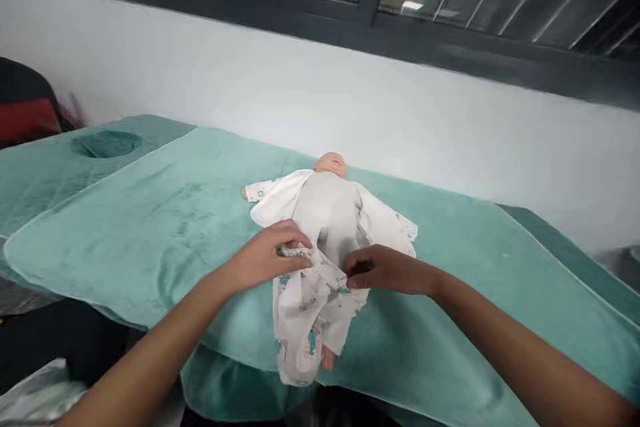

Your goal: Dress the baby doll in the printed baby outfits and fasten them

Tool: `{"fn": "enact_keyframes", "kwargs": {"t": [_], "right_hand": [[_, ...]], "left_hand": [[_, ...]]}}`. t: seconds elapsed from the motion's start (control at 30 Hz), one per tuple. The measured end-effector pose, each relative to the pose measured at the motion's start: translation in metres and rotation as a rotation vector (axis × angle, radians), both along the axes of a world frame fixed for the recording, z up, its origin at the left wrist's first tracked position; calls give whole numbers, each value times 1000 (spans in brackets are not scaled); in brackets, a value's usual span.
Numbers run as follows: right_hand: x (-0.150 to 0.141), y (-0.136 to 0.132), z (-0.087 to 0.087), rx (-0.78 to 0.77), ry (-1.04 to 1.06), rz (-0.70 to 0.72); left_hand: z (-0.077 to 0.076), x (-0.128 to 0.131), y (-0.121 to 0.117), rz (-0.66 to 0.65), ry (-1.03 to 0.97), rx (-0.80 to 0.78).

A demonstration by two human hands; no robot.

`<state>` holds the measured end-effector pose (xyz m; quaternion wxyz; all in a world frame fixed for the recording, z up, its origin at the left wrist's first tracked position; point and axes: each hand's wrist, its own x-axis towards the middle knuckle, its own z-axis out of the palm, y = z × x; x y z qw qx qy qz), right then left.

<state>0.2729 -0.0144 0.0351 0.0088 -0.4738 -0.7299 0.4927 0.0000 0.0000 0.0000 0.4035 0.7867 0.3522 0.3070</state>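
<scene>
My bare forearms (170, 333) are lying nearest the camera, slanting in from the lower corners, their near ends being cut off by the frame. Hands: apart from each other, both gripping cloth. My left hand (273, 250) is pinching the waistband of the printed trousers (300, 303) between thumb and fingers; my right hand (390, 270) is pinching the opposite edge, its outer fingers curling out of sight.

Markings: small coloured prints, teal among them, are showing on the trousers. They are appearing too small and blurred for me to read, and I cannot tell whether any are lettering.

Position: the trousers are lying bunched over the legs of the doll (327, 210), near the front edge of the green cover (125, 213). The doll is lying on its back, head toward the white wall (300, 93). One foot (327, 358) is showing below a hem; the cloth is hiding most of the legs. A white top (283, 193) is spreading open on both sides of the grey body. One doll hand is poking from the left-side sleeve; the other cuff is hiding whatever is at its end.

Edges: a round hollow (106, 144) is dipping in the cover at far left. A black and red chair (27, 107) is being cut off there. Dark fabric (65, 340) at lower left is proving hard to make out. Above, the dark window frame (250, 3) is running out of view, reflections confusing what is behind the bars.
</scene>
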Motion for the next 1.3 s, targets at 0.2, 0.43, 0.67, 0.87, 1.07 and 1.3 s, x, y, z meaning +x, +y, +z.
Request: {"fn": "enact_keyframes", "kwargs": {"t": [0.2, 0.43, 0.67, 0.87, 1.07, 1.3], "right_hand": [[0, -25, 2, 384, -236, -153], [2, -31, -19, 532, -218, -19], [-34, -19, -18, 635, 303, -315], [-19, 3, -13, 151, 509, -241], [22, 7, -42, 36, 426, -353], [18, 6, -49, -36, 228, -191]], "left_hand": [[5, 15, -7, -87, 402, 374], [-1, 8, 2, 4, 203, 241], [9, 28, 12, 146, -193, 5], [15, 24, 9, 119, -80, -24], [-5, -5, 29, 148, 60, -116], [-20, -26, 41, -84, 81, -188]]}}
